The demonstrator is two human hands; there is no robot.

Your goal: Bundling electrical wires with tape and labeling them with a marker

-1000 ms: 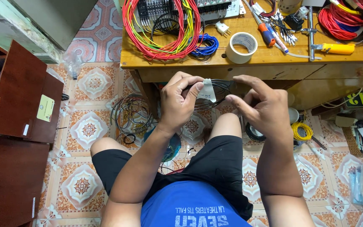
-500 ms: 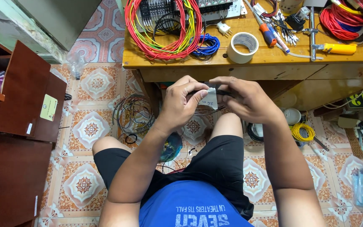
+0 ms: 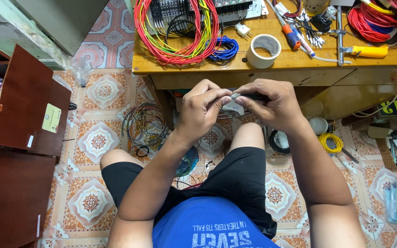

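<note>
Tape piece (image 3: 236, 106) was pinched by the fingers of both hands, left (image 3: 201, 106) and right (image 3: 272, 103); it looked sticky and could fold onto itself if squeezed

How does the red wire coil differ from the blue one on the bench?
The red wire coil is far bigger and loosely spread, mixed with yellow and green strands; the blue coil is small, tight and one colour. The red one reaches the bench's back, the blue sits nearer the front edge. Both lie flat, touching.

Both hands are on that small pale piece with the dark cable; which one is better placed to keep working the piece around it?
Likely the left hand: its fingertips pinch the pale piece, while the right hand grips the dark cable.
</note>
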